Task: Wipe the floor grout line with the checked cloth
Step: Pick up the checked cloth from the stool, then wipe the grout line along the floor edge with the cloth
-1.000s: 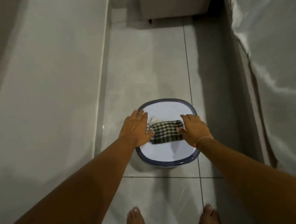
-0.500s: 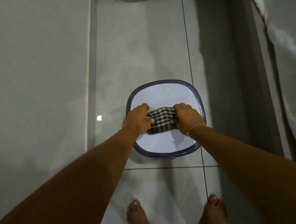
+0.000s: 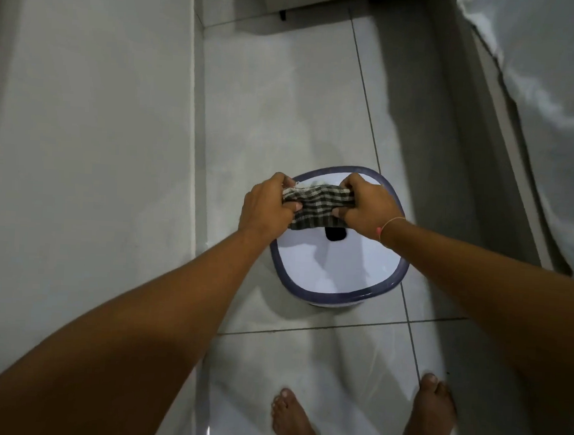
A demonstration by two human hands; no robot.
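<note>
Your left hand (image 3: 268,204) and right hand (image 3: 367,208) each clench one end of the checked cloth (image 3: 316,207), which spans the gap between them above the white stool with a blue rim (image 3: 338,291). Left fingers (image 3: 293,206) curl under the cloth's left end, with a frayed pale edge showing just above them; right fingers (image 3: 340,213) wrap its right end, knuckles toward the far wall. The cloth is bunched into a band whose long axis runs left to right, from one fist to the other, roughly level. Its lower edge hangs below your fingers, just above a dark slot (image 3: 335,235) in the stool seat; whether it touches the seat cannot be told. A thin bracelet (image 3: 390,224) circles your right wrist. The floor grout line (image 3: 365,98) runs away from your right fingers toward the far wall, passing under the stool. Your bare feet (image 3: 293,420) stand on the tiles well nearer you than the cloth.
</note>
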